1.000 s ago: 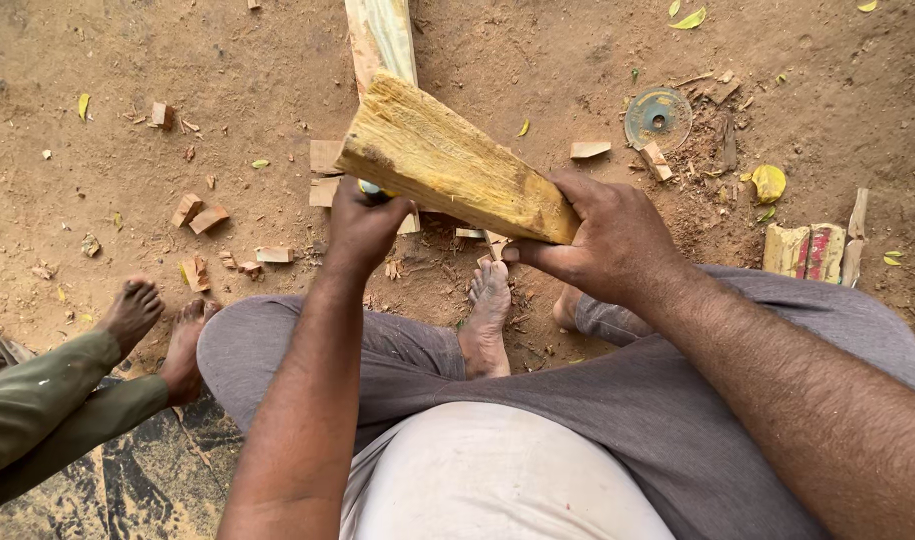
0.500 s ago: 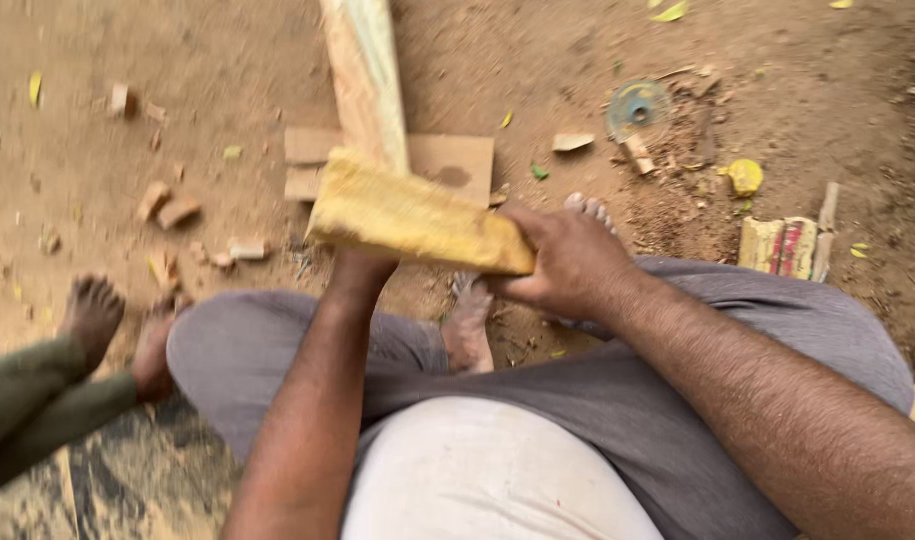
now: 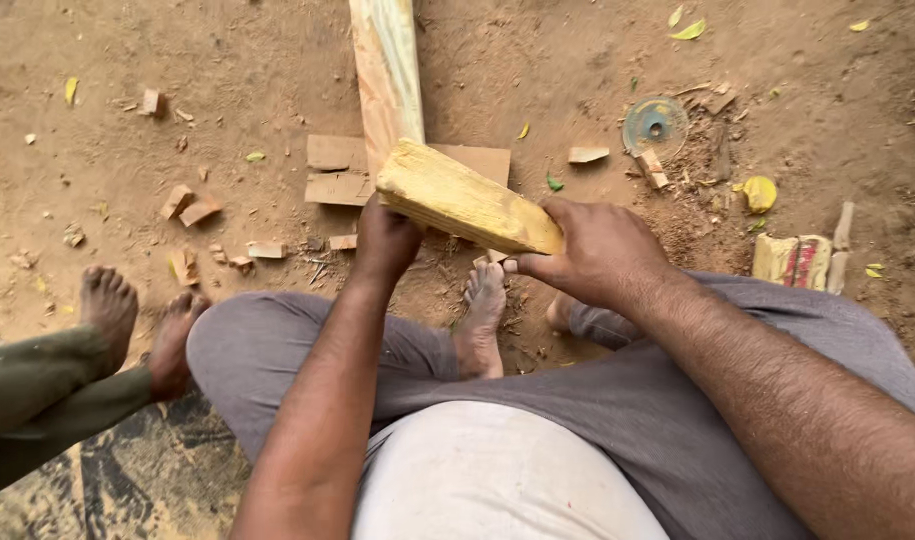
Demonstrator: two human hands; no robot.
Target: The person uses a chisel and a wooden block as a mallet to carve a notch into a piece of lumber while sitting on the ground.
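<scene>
A person is sitting on the bare dirt ground, holding a yellowish wooden block up over the knees; the right hand is gripping the block's near end, fingers wrapped over its top face, while the left hand is closing on the block from below, at its far end. Beyond the block a long plank is lying on the ground, running off toward the top edge of the view, with flat board pieces lying beside it.

As for progress, the block is looking roughly squared but rough-faced, and small offcuts are lying scattered to the left, so some cutting seems done; how much shaping is left cannot be judged. A round grinding disc is lying at the upper right.

The left hand's fingers are hiding under the block; the block's underside is out of sight; another person's bare feet are reaching in from the left edge, the rest cut off.
</scene>
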